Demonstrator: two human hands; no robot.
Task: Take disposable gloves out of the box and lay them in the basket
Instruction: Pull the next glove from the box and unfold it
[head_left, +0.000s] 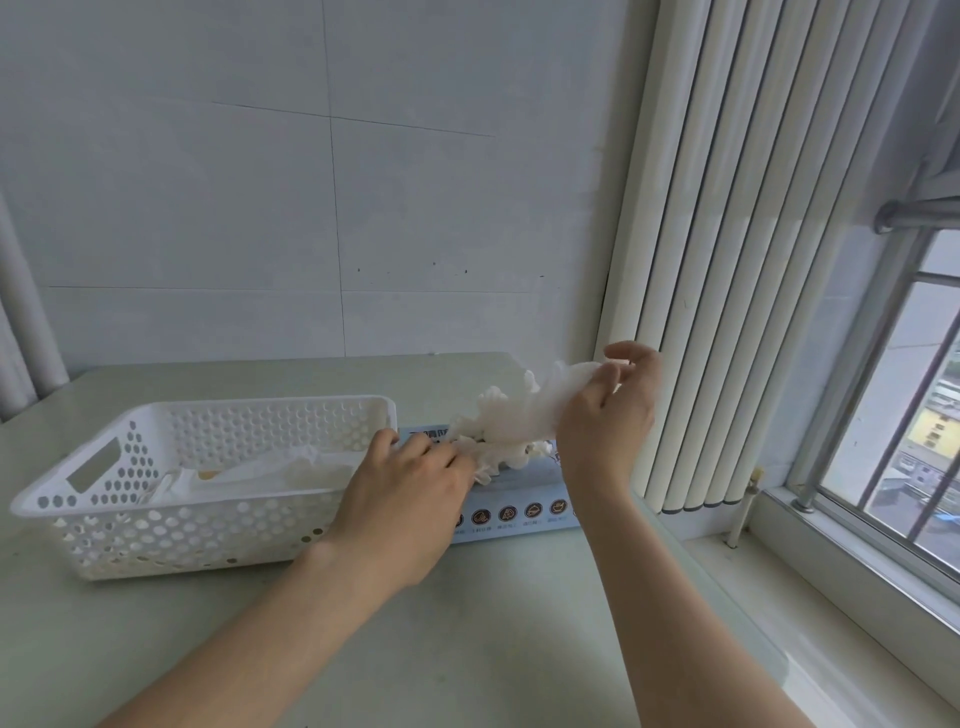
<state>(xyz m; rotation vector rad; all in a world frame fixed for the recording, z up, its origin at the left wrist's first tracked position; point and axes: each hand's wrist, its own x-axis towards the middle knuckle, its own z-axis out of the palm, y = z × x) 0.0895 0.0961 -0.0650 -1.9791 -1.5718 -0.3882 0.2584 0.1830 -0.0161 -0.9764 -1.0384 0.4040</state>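
A light blue glove box lies flat on the table, right of a white perforated basket. My right hand pinches a crumpled translucent white glove, lifted above the box and still trailing into its opening. My left hand rests over the box's left end, fingers at the bunched gloves by the opening; whether they pinch anything is hidden. A few flattened gloves lie inside the basket.
The pale table runs to a white wall behind. Vertical blind slats hang close on the right, beside a window sill and barred window.
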